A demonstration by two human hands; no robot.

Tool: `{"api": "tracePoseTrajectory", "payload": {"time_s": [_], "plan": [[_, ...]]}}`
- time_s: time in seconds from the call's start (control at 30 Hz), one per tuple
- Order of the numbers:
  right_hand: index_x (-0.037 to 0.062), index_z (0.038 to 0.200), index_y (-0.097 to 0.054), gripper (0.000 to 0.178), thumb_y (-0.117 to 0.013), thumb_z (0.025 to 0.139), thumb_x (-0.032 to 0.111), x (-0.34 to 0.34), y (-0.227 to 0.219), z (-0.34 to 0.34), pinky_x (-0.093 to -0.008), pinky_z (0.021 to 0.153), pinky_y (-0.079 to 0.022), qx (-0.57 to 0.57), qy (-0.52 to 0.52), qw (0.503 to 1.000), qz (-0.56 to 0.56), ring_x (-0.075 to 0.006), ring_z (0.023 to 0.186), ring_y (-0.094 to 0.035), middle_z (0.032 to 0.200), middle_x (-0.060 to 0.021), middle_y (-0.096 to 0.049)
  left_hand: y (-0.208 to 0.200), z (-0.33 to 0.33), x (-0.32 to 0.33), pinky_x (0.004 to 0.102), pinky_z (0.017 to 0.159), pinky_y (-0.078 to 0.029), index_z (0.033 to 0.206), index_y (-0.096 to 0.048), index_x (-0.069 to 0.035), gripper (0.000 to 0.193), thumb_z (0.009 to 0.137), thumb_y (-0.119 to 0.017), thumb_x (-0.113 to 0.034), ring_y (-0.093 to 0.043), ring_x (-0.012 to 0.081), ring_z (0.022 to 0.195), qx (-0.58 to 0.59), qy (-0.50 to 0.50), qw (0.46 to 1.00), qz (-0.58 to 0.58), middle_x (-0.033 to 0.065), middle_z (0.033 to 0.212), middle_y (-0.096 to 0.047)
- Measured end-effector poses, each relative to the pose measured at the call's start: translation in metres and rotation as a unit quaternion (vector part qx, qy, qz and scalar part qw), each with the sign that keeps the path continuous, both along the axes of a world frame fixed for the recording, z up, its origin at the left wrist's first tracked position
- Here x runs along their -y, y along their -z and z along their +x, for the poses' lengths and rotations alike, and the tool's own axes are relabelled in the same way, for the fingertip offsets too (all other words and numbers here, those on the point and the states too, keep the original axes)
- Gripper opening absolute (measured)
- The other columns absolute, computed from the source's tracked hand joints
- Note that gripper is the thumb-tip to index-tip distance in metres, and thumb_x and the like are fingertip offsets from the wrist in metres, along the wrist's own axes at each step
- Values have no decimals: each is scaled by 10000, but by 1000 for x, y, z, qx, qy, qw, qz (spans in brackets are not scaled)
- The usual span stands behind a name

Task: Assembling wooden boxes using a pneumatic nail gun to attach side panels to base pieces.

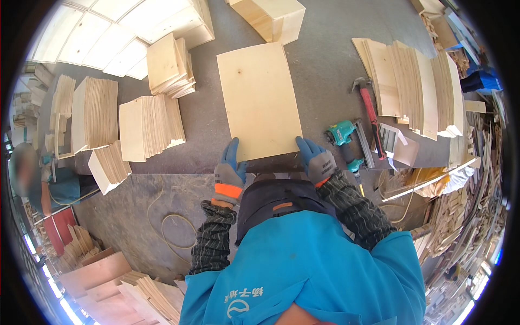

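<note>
A pale rectangular plywood panel (259,100) lies flat on the grey workbench (319,65) in front of me. My left hand (229,172), in a blue and grey glove with an orange cuff, grips the panel's near left corner. My right hand (314,158), gloved the same way, holds the near right corner. Both forearms wear dark knitted sleeves and come up from my blue jacket.
A teal nail gun (346,142) and a red-handled hammer (369,108) lie right of the panel. Stacks of plywood sheets (417,89) stand at right, more stacks (149,127) at left. A wooden box (273,19) sits beyond. A person (38,181) is at far left. A hose (170,225) lies on the floor.
</note>
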State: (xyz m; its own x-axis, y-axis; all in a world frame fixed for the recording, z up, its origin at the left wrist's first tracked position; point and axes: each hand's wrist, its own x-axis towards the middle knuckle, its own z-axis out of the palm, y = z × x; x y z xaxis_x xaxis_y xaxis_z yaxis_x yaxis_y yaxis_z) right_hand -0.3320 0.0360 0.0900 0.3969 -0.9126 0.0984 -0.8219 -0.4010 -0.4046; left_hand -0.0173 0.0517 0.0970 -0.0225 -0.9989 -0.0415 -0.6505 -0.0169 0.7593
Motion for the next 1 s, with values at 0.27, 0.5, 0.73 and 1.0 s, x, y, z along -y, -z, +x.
{"api": "tracePoseTrajectory", "payload": {"time_s": [0.27, 0.5, 0.73, 1.0], "plan": [[29, 1483, -601, 540, -628, 948, 95, -11, 12, -4, -481, 874, -627, -9, -5, 1000, -27, -397, 1035, -755, 1342, -255, -707, 2, -3, -4, 480, 1099, -547, 1551, -550, -31, 576, 990, -683, -32, -626, 465, 1346, 85, 23, 996, -18, 287, 1514, -599], [15, 1423, -655, 513, -635, 912, 50, -9, 11, 1, -489, 838, -631, 51, 6, 998, -31, -411, 988, -760, 1292, -258, -731, 15, 13, -2, 507, 980, -613, 1540, -582, -113, 599, 959, -714, -43, -670, 506, 1233, 81, 41, 996, -22, 298, 1493, -607], [60, 1425, -687, 521, -634, 908, 24, -10, 28, 1, -496, 817, -635, 55, 34, 996, -54, -423, 988, -770, 1283, -259, -743, -2, 5, 6, 446, 1054, -594, 1511, -611, -71, 567, 959, -715, 4, -665, 444, 1308, 77, 45, 996, 15, 250, 1522, -614], [69, 1374, -733, 477, -638, 911, 5, -15, 22, 9, -467, 777, -651, 91, 57, 993, -58, -423, 942, -781, 1251, -262, -757, 21, 18, -4, 462, 929, -644, 1508, -610, -113, 577, 950, -721, -17, -723, 447, 1167, 20, 49, 998, -25, 219, 1530, -615]]}}
